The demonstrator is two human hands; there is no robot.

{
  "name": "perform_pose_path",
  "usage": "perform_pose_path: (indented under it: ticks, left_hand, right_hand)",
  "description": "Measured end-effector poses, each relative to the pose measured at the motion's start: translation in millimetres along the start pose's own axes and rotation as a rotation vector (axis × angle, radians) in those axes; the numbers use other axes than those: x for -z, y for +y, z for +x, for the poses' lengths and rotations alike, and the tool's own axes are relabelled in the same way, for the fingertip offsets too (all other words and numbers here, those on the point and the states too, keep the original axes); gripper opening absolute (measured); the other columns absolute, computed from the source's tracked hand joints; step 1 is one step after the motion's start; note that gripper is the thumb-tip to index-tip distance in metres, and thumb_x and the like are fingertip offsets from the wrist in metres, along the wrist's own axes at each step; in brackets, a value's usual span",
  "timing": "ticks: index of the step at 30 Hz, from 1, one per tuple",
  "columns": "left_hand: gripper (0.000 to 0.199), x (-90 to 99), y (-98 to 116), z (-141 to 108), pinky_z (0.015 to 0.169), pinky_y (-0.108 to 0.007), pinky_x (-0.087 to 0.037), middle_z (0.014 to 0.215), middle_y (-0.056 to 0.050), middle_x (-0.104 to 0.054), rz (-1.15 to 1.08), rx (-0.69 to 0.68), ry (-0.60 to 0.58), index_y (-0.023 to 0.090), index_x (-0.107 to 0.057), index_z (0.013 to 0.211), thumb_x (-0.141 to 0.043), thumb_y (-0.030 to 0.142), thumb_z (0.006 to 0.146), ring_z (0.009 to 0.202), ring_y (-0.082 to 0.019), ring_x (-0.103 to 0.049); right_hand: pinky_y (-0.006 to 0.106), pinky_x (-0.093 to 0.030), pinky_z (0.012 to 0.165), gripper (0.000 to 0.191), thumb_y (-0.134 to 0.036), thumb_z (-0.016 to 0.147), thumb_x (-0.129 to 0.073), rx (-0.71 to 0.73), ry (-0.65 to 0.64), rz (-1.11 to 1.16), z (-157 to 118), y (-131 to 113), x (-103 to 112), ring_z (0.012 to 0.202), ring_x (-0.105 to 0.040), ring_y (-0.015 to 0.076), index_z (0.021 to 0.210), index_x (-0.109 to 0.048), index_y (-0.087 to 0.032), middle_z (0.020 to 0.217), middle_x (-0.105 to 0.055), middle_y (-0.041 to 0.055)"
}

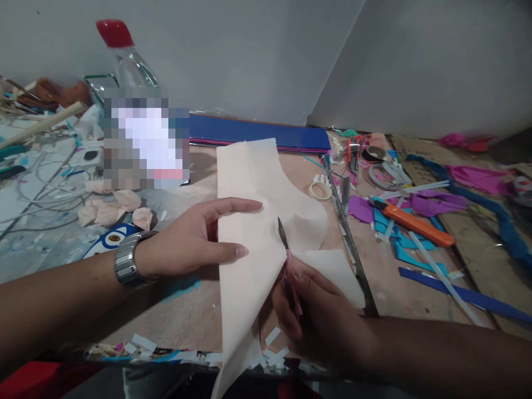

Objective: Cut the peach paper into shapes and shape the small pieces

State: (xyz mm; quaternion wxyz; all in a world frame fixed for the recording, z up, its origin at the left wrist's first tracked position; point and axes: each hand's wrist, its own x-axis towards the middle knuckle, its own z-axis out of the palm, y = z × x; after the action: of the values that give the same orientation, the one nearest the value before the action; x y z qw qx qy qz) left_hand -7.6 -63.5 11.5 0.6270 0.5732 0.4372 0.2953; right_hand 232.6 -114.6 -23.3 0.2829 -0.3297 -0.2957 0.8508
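A large cream sheet (245, 172), apparently paper, lies across the work surface, with a curved edge on its right and its near corner hanging over the table's front. My left hand (195, 238) rests on the sheet's left part, index finger and thumb stretched apart; the other fingers are hidden. My right hand (311, 299) is closed around small scissors with pink handles (296, 299). The scissors point away from me, one blade showing above the sheet at a cut, where the near right part is lifted. A separate cream piece (332, 266) lies right of the scissors.
Behind the sheet lies a blue strip stack (257, 130). To the right are a tape roll (320, 190), a metal ruler (349, 244), an orange cutter (415, 221) and coloured scraps. At left stand a red-capped bottle (137, 66), a blurred-out phone-like screen (145, 138) and cables.
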Motion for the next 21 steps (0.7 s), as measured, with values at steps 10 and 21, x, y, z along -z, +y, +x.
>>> perform_pose_path:
  ticks: [10, 21]
  left_hand:
    - [0.068, -2.0, 2.7, 0.0, 0.079, -0.034, -0.059, 0.128, -0.010, -0.069, 0.001, 0.038, 0.007, 0.024, -0.058, 0.146, -0.079, 0.027, 0.081, 0.098, -0.022, -0.069]
    - [0.068, 0.4, 0.3, 0.6, 0.110, -0.045, -0.050, 0.154, -0.008, -0.056, 0.138, -0.069, 0.050, 0.027, -0.059, 0.146, -0.079, 0.024, 0.081, 0.137, -0.033, -0.055]
  right_hand:
    - [0.020, -0.017, 0.037, 0.039, -0.058, 0.098, -0.058, 0.018, 0.026, -0.005, -0.3, -1.5, -4.0, 0.036, -0.031, 0.0067, 0.090, -0.054, -0.020, 0.046, -0.055, -0.0056]
    - [0.020, -0.019, 0.039, 0.041, -0.055, 0.101, -0.053, 0.035, -0.021, 0.001, 0.5, -0.2, -2.2, 0.037, -0.031, 0.0063, 0.079, -0.049, -0.020, 0.046, -0.052, -0.0055]
